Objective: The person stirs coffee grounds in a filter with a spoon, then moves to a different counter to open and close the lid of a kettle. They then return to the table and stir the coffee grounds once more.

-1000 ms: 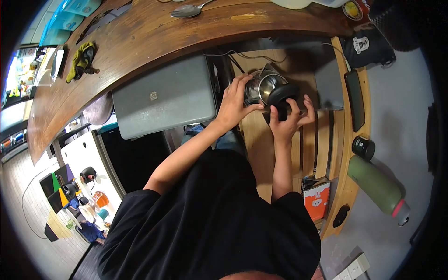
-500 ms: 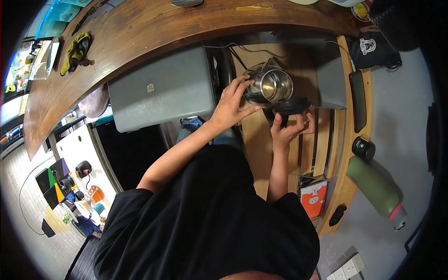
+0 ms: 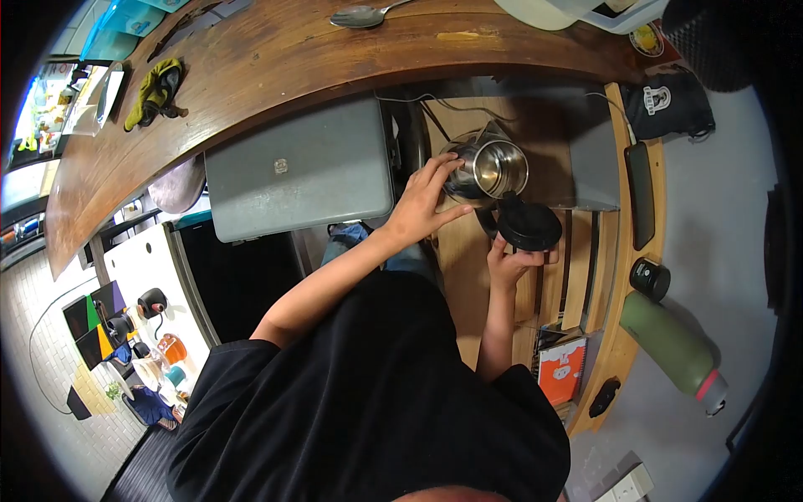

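Note:
A shiny stainless steel kettle (image 3: 500, 167) has its mouth uncovered, so its bare metal inside shows. My left hand (image 3: 425, 201) lies against the kettle's left side, fingers curved over the body and thumb spread along its lower edge. The round black lid (image 3: 530, 227) is swung back at the kettle's near side, beside the dark handle (image 3: 485, 221). Below the lid, my right hand (image 3: 517, 264) is closed around it; some of its fingers are hidden behind the lid.
A grey closed laptop-like case (image 3: 293, 171) lies left of the kettle. Above runs a curved wooden tabletop (image 3: 276, 50) with a spoon (image 3: 358, 17) and a yellow-black glove-like item (image 3: 155, 94). A phone (image 3: 640, 197), black jar (image 3: 650, 279) and green bottle (image 3: 669, 343) are to the right.
My right hand has moved slightly down and tipped the lid, so its round face now shows more fully. My left hand keeps its place on the kettle. The view has shifted slightly.

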The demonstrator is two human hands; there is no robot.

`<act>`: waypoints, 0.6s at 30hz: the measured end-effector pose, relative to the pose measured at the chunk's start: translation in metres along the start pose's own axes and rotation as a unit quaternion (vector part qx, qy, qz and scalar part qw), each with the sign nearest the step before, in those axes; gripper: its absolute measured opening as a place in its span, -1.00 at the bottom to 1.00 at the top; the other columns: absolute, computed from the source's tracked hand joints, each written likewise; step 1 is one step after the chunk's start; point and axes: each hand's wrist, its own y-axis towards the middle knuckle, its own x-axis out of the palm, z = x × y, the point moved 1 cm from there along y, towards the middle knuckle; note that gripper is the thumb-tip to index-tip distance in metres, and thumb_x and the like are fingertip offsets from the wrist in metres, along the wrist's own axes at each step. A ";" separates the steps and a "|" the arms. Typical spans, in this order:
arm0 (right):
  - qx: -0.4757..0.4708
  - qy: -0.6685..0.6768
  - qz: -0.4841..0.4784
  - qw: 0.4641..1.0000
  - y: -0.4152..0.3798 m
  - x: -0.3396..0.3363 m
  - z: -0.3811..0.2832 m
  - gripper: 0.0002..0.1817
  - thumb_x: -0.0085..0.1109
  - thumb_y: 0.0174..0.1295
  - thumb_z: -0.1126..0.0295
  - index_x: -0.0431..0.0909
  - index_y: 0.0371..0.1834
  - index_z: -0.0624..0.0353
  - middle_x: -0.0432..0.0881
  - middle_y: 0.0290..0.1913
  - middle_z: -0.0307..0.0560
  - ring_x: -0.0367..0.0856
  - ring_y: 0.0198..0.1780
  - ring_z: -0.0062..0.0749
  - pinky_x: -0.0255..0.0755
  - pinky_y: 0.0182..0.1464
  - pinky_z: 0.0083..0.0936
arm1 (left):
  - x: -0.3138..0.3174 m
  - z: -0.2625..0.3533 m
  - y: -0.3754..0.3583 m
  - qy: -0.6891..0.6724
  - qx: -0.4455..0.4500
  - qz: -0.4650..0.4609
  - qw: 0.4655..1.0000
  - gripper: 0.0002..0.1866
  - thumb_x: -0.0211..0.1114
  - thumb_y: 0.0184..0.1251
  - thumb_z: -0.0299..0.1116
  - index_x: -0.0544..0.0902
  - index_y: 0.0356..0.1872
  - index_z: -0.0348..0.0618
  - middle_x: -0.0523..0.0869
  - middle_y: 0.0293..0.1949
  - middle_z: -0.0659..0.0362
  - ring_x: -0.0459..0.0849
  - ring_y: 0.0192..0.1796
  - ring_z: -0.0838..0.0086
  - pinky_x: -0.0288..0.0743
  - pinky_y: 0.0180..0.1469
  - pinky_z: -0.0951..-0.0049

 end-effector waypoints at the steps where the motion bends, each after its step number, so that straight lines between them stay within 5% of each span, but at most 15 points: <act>1: 0.001 -0.019 0.004 1.000 0.002 -0.003 -0.005 -0.27 0.39 0.30 0.14 0.07 0.28 0.15 0.21 0.38 0.26 0.11 0.32 0.16 0.14 0.32 0.05 | 0.001 0.000 -0.001 0.000 0.002 0.003 1.000 -0.20 0.53 0.21 -0.15 0.37 0.43 -0.14 0.35 0.43 0.00 0.38 0.47 0.04 0.29 0.43 0.09; 5: 0.001 -0.018 0.015 1.000 0.003 -0.006 -0.004 -0.28 0.39 0.31 0.11 0.09 0.28 0.14 0.20 0.39 0.26 0.09 0.33 0.18 0.13 0.32 0.07 | 0.002 0.002 0.001 -0.008 0.007 0.009 1.000 -0.21 0.53 0.22 -0.16 0.36 0.43 -0.14 0.35 0.42 0.00 0.38 0.47 0.04 0.29 0.43 0.09; 7: -0.012 -0.115 -0.032 0.993 0.007 -0.017 -0.013 -0.27 0.32 0.36 0.13 0.05 0.30 0.28 0.19 0.27 0.37 0.14 0.34 0.20 0.31 0.28 0.07 | 0.002 0.002 -0.002 -0.007 0.002 0.007 1.000 -0.21 0.53 0.22 -0.17 0.36 0.43 -0.15 0.36 0.42 0.00 0.38 0.46 0.03 0.31 0.43 0.10; 18: 0.013 -0.070 -0.011 0.997 0.020 -0.025 -0.029 -0.36 0.32 0.37 0.08 0.25 0.32 0.18 0.15 0.31 0.36 0.14 0.37 0.25 0.16 0.33 0.16 | -0.007 0.037 -0.009 -0.042 0.073 0.055 0.995 -0.31 0.53 0.21 -0.31 0.43 0.34 -0.24 0.41 0.34 -0.07 0.44 0.39 -0.01 0.37 0.39 0.15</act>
